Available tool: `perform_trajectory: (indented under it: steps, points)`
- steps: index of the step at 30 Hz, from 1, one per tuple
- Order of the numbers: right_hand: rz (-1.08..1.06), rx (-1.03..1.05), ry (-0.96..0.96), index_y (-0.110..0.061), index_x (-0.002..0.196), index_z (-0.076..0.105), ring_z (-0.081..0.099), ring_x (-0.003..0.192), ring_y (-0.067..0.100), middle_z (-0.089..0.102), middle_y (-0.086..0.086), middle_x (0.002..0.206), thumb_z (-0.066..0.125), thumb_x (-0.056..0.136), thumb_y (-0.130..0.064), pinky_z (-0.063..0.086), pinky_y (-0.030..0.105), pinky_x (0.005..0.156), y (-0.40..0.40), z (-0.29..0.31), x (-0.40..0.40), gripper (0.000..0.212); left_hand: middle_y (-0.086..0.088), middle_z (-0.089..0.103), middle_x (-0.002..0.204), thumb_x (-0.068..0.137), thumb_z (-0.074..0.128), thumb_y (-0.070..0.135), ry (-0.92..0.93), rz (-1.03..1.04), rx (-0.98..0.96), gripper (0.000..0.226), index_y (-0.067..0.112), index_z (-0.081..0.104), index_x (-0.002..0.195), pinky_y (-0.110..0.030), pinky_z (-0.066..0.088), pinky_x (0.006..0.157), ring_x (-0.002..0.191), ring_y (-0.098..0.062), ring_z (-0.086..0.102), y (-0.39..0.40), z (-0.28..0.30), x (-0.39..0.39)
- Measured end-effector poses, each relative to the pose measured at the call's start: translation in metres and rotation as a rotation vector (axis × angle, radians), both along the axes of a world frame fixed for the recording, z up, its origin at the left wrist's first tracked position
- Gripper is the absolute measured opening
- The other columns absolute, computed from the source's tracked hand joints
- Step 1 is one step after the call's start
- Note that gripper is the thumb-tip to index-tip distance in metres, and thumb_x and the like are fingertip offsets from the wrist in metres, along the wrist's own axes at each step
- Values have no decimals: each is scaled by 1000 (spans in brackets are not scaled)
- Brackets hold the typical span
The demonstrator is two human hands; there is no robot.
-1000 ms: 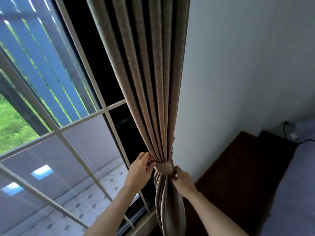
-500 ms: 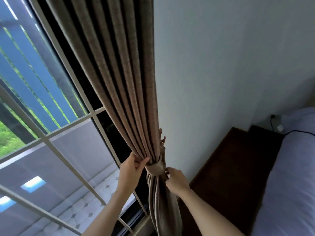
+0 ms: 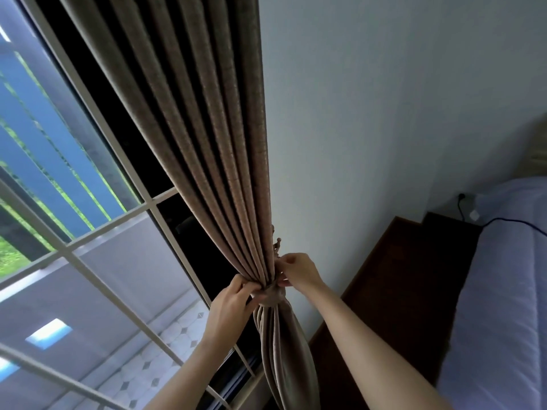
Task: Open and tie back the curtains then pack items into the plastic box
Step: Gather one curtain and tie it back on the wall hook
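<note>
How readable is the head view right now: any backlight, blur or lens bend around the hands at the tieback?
Head view: daylight through the white-framed window backlights the scene, leaving the pleated brown curtain dim; wide-angle bend slants frame and curtain; left hand and right hand slightly soft at the beige fabric tieback, so the fastening detail is unclear.

Dim room lit by daylight through the window (image 3: 88, 232); wide-angle edges bend.

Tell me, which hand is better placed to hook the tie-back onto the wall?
Probably the right hand: it pinches the tieback on the wall side, just below the hook. The left hand holds the window side.
</note>
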State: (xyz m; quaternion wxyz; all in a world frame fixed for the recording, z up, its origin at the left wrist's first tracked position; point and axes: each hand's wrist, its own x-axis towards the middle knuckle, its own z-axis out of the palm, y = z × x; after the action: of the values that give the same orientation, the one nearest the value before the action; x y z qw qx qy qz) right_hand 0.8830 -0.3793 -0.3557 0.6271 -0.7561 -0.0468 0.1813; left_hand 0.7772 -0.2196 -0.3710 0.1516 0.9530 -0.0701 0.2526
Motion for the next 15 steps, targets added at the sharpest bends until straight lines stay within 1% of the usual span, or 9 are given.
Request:
perform_trajectory:
  steps: [2,4,6,7,9,10,11,13,15]
  points:
    - [49,-126,-77,-1,62,62,68,59,22,68,13,65,61,85,-18,61,35,68,3,9,3,29,7,60,95,92,49,35,-5,-33,39,23,20,66,90,-28,55,61,72,-11,62,5,3,3]
    - [60,-263,-206,-12,48,50,57,50,17,59,5,54,55,84,-13,52,31,54,7,18,3,36,7,60,93,93,47,30,-25,-60,57,22,19,64,89,-28,53,64,74,-12,60,10,4,3]
    - [23,-326,-294,-15,45,45,48,46,14,53,1,49,52,83,-10,41,27,48,11,21,0,40,8,59,94,94,54,22,-23,-39,-71,10,18,62,89,-23,52,66,76,-8,60,10,5,0]
    - [19,-298,-294,-15,46,49,51,46,14,56,2,50,53,84,-10,45,26,49,11,19,-1,39,9,59,93,92,60,16,-28,-7,-199,4,17,62,89,-21,52,67,77,-5,60,8,4,-2]
    - [29,-119,-170,-11,61,67,67,59,20,69,8,64,53,86,-10,59,31,64,6,15,-6,28,7,61,88,89,63,9,-28,123,-496,10,17,58,89,-20,53,70,78,-5,62,3,2,-4]
    - [50,-5,-80,-12,73,73,72,71,21,74,9,75,52,86,-5,60,33,73,1,13,-9,25,5,63,87,90,62,13,11,208,-630,9,18,55,92,-24,55,70,78,-7,63,0,2,-5]
    - [77,62,-43,-18,82,76,73,82,20,75,7,85,50,84,-1,59,34,81,-4,10,-11,31,4,64,89,92,59,19,69,281,-746,7,19,53,96,-28,56,72,79,-9,64,-2,2,-4]
    - [155,66,-109,-38,87,75,69,99,11,75,-5,99,49,78,4,53,31,93,-12,3,-14,51,-1,64,96,96,52,26,203,387,-950,15,16,51,108,-37,57,75,80,-18,66,-4,1,-2]
    - [264,-22,-215,-54,103,68,65,108,7,72,-10,111,52,77,-1,49,30,97,-12,-4,-18,61,-5,64,93,98,47,27,299,452,-1076,18,13,53,108,-38,57,75,78,-22,67,-6,-1,2]
